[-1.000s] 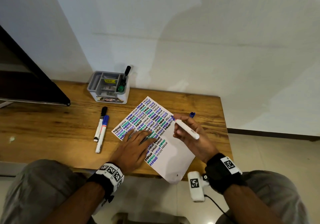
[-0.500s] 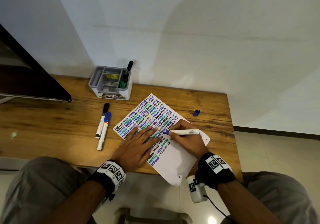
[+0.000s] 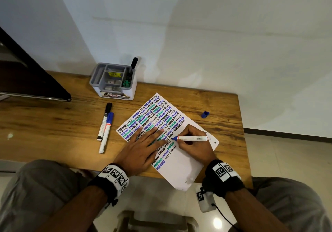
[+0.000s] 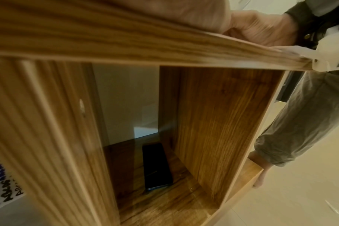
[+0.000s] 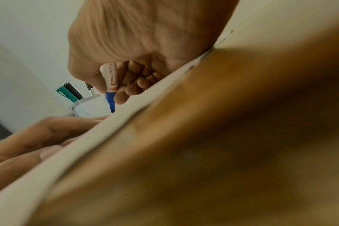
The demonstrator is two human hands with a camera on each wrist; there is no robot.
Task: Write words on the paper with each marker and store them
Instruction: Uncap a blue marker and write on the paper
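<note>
A white sheet of paper (image 3: pixel 181 165) covered with coloured HELLO words lies tilted on the wooden desk (image 3: pixel 53 124), its lower corner past the front edge. My right hand (image 3: pixel 188 142) grips an uncapped blue marker (image 3: pixel 192 138), its blue tip (image 5: pixel 111 105) down on the paper. My left hand (image 3: pixel 142 145) lies flat on the written part of the sheet, fingers straight. The marker's blue cap (image 3: pixel 204 114) sits on the desk to the right. A black-capped marker (image 3: pixel 104 122) and a blue-capped marker (image 3: pixel 106 131) lie side by side left of the paper.
A grey and white organiser (image 3: pixel 113 82) stands at the back by the wall, with a black marker (image 3: pixel 133 66) and a green one (image 3: pixel 126 83) upright in it. A dark monitor edge (image 3: pixel 32 81) overhangs the desk's left. A phone (image 4: pixel 157 166) lies on the shelf below.
My right hand turned the marker from tip-up to tip-down and lowered it onto the paper near my left fingertips. The left hand stayed pressed on the sheet.
</note>
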